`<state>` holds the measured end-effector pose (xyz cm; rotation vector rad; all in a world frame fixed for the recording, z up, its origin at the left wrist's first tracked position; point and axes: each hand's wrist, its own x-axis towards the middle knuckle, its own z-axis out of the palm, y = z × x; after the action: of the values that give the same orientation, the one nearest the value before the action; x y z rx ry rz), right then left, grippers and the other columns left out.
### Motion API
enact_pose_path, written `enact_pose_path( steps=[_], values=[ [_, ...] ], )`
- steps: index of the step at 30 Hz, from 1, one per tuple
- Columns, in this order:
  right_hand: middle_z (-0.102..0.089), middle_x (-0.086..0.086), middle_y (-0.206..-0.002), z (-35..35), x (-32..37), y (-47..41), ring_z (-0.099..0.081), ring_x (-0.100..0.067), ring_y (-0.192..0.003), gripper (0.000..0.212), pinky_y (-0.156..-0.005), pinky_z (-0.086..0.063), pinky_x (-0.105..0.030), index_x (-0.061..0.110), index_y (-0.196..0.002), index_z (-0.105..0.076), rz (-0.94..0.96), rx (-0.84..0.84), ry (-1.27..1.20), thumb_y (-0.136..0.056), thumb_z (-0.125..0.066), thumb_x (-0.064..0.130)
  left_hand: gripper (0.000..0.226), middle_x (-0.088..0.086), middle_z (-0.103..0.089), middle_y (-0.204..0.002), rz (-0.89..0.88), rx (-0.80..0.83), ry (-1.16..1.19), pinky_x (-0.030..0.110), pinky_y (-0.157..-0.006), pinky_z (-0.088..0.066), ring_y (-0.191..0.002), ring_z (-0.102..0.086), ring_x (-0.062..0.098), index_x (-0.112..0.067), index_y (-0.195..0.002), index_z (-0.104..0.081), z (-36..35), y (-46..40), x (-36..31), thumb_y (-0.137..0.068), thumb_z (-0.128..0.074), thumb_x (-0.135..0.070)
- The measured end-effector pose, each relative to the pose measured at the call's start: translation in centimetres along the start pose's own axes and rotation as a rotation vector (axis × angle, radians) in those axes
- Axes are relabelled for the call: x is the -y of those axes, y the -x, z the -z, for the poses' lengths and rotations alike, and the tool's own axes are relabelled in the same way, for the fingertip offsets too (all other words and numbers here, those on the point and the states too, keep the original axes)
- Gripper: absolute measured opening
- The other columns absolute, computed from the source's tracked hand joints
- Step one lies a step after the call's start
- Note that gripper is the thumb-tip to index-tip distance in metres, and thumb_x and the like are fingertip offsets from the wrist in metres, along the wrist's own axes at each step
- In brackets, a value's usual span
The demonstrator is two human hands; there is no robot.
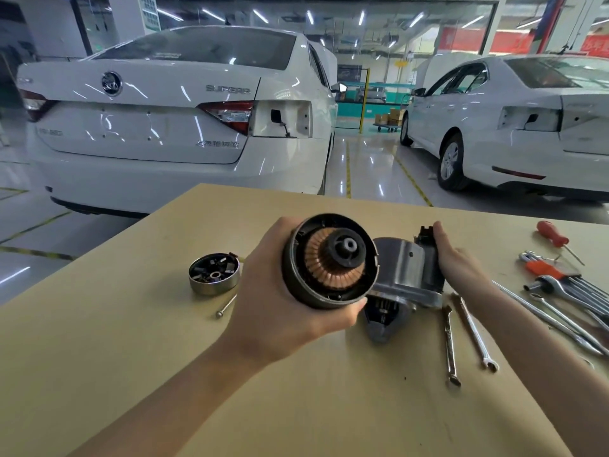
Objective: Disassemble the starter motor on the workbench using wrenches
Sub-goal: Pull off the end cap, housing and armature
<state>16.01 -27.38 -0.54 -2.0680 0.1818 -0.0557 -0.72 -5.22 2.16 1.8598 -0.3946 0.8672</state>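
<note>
My left hand [280, 308] grips the starter motor's round dark casing [298, 282] from the left and below, lifted off the bench with its open end toward me; the copper commutator and black shaft end [334, 255] show inside. My right hand [458, 258] holds the silver drive-end housing and solenoid [405, 275], fingers curled over its black terminal end [425, 234]. The removed metal end cap [214, 273] lies on the workbench [131, 341] to the left, with brush parts inside. A long bolt [227, 305] lies beside it. Two combination wrenches [449, 347] [474, 331] lie right of the housing.
At the bench's right edge lie a red-handled screwdriver [553, 234], a set of hex keys with an orange holder [543, 268], a ratchet wrench [557, 285] and long metal rods [543, 315]. Two white cars [164, 127] [510, 127] stand beyond the bench on the glossy workshop floor.
</note>
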Motion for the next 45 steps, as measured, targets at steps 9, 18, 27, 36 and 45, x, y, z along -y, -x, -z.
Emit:
enact_pose_path(
  steps=[9,18,27,36,45],
  values=[
    [-0.051,0.016,-0.131,2.2,7.1,11.3,-0.049,0.000,-0.120,0.062,-0.096,-0.043,-0.027,0.038,-0.133,-0.045,0.924,0.347,-0.038,-0.078,-0.058,0.062,0.042,0.019,-0.070,-0.078,0.910,0.200,0.962,0.046,-0.074,-0.059,-0.066,-0.068,0.030,-0.005,-0.080,-0.077,-0.6,0.6,-0.6,-0.065,-0.076,-0.045],
    [-0.041,0.032,-0.113,-0.1,7.4,15.5,-0.046,0.010,-0.107,0.096,-0.085,-0.041,-0.016,0.050,-0.133,-0.038,0.962,0.434,0.484,-0.048,-0.059,0.087,0.050,0.012,-0.070,-0.087,1.101,0.239,1.133,0.046,-0.071,-0.058,-0.068,-0.069,0.026,-0.014,-0.090,-0.078,0.9,2.7,-1.3,-0.074,-0.065,-0.060],
    [-0.050,0.023,-0.107,-0.9,5.4,15.2,-0.058,0.002,-0.102,0.092,-0.090,-0.050,-0.026,0.051,-0.133,-0.043,0.786,0.582,0.225,-0.051,-0.076,0.071,0.060,0.015,-0.069,-0.091,1.177,0.285,1.074,0.042,-0.068,-0.058,-0.069,-0.067,0.029,-0.011,-0.106,-0.074,1.1,2.9,-0.5,-0.075,-0.062,-0.061],
    [-0.042,0.023,-0.134,-1.2,6.0,16.0,-0.043,0.004,-0.119,0.098,-0.095,-0.036,-0.010,0.031,-0.139,-0.042,1.103,0.348,0.459,-0.054,-0.081,0.062,0.061,0.007,-0.068,-0.091,1.168,0.379,1.085,0.061,-0.105,-0.037,-0.082,-0.064,0.028,-0.020,-0.095,-0.075,2.2,3.0,-1.8,-0.075,-0.052,-0.073],
    [-0.057,0.012,-0.064,-2.4,6.4,14.9,-0.053,-0.006,-0.061,0.036,-0.059,-0.042,-0.021,0.023,-0.068,-0.060,0.992,0.136,-0.079,-0.050,-0.076,0.050,0.091,0.021,-0.072,-0.077,0.702,0.513,0.314,0.032,-0.065,-0.056,-0.066,-0.070,0.035,-0.007,-0.069,-0.069,5.2,1.3,-1.9,-0.053,-0.050,-0.094]
  ],
)
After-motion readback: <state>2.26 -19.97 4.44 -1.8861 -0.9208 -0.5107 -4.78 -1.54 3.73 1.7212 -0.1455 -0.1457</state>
